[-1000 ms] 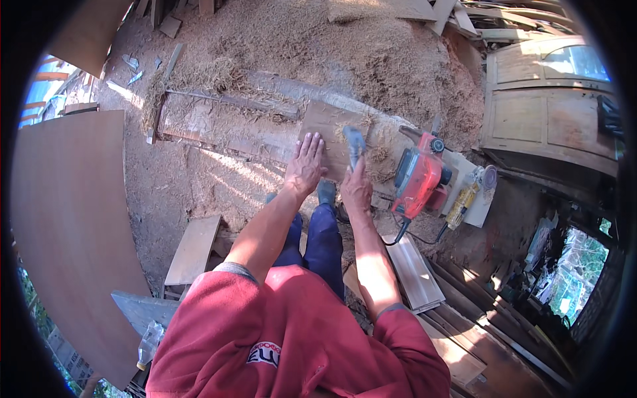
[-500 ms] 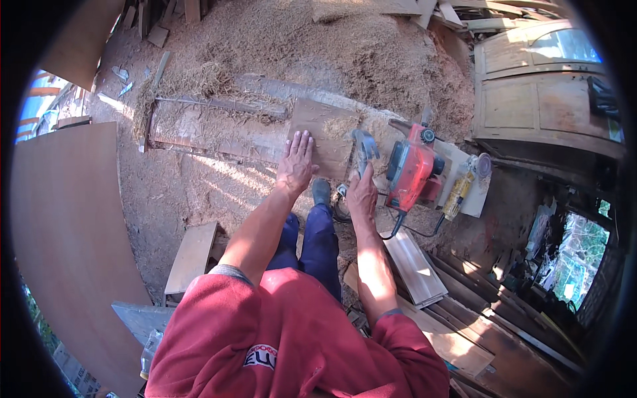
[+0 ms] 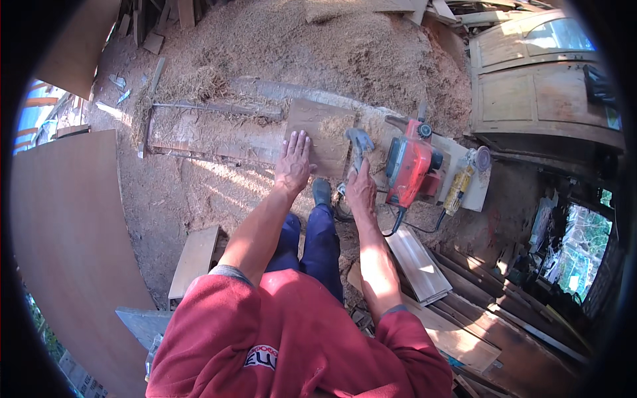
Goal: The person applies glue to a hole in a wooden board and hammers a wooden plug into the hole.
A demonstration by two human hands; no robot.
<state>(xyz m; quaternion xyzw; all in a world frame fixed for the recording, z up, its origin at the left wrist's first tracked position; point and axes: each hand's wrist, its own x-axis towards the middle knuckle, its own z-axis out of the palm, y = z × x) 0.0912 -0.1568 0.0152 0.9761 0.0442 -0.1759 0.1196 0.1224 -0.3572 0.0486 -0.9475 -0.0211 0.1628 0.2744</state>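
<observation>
— Where does the view look from?
— From the person's head, facing steeply down, close over both forearms and the sawdust-covered floor (image 3: 219,192).
— Any distortion?
— Fisheye; edges bend.

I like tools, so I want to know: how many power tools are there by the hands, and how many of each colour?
Red: 1, the red planer on the bench
Yellow: 1, the yellow grinder beside it
Grey: 1, the grey tool that the right hand grips
Total: 3
</observation>
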